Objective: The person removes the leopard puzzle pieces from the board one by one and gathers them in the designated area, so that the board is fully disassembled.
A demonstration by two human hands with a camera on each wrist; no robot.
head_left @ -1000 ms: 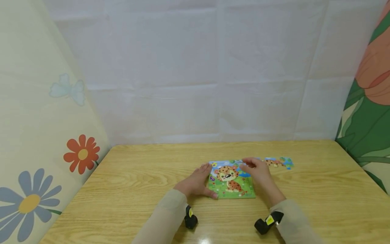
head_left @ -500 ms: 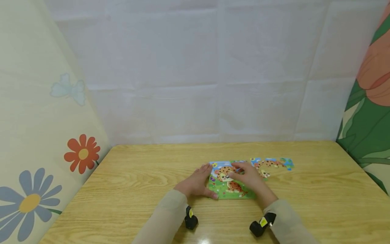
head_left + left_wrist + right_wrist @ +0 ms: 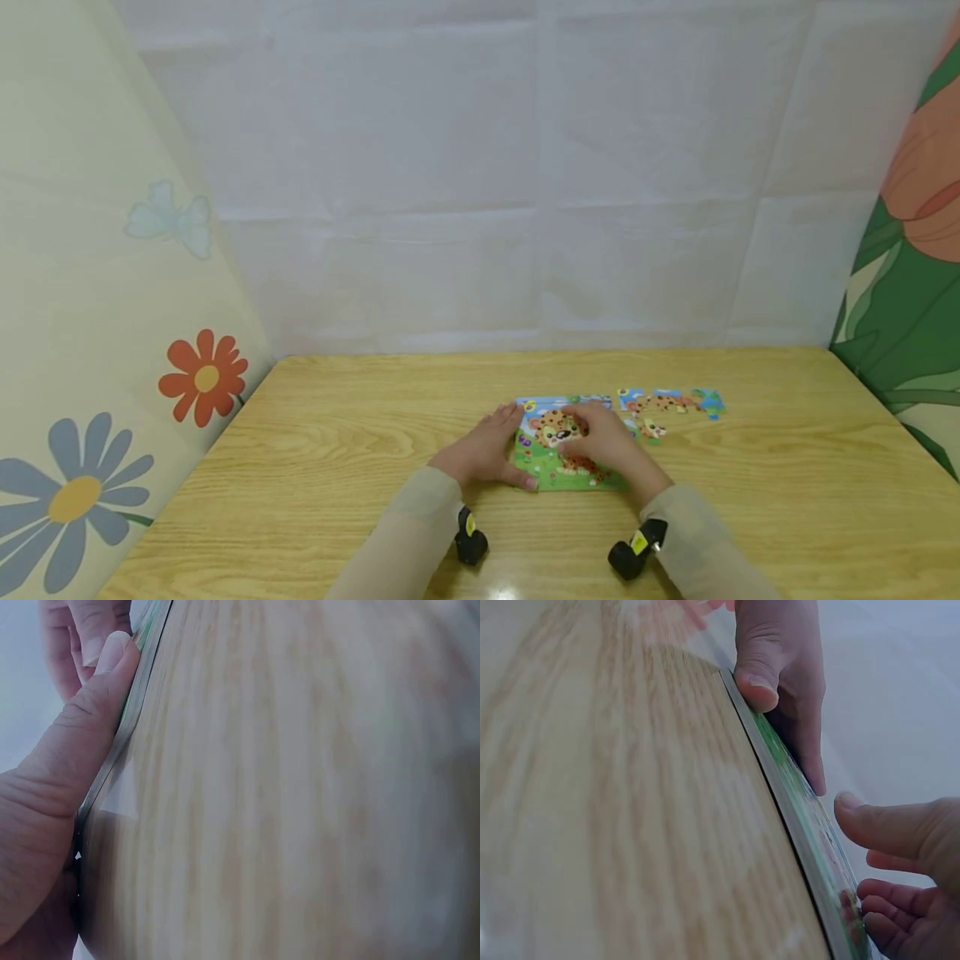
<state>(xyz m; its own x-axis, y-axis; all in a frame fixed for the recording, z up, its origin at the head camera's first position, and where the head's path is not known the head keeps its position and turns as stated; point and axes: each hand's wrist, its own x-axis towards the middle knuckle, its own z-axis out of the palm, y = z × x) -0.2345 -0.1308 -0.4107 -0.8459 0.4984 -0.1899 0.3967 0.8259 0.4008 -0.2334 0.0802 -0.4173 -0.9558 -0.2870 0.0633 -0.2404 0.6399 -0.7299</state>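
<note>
A square jigsaw puzzle board (image 3: 558, 481) with a spotted leopard cub on green grass lies flat on the table. My left hand (image 3: 486, 446) rests along its left side, thumb on the near left corner and fingers spread toward the far corner. Over the right half of the picture is my right hand (image 3: 606, 437), hiding part of the cub's body. In the right wrist view, the thumb of the right hand (image 3: 922, 862) stands apart from its loosely bent fingers, which reach the board's surface; nothing shows between them. The left wrist view has the left thumb (image 3: 86, 720) along the board's edge.
Beyond the board's right side lies a row of loose puzzle pieces (image 3: 667, 401) with leopard spots and blue sky. Another piece with a cub's face (image 3: 652, 428) is nearer the board. A white cloth backdrop (image 3: 450, 208) hangs behind the wooden table (image 3: 337, 467).
My right hand has moved left and slightly nearer from the board's far right corner to over the picture, uncovering the loose pieces at right. The left hand stays in place.
</note>
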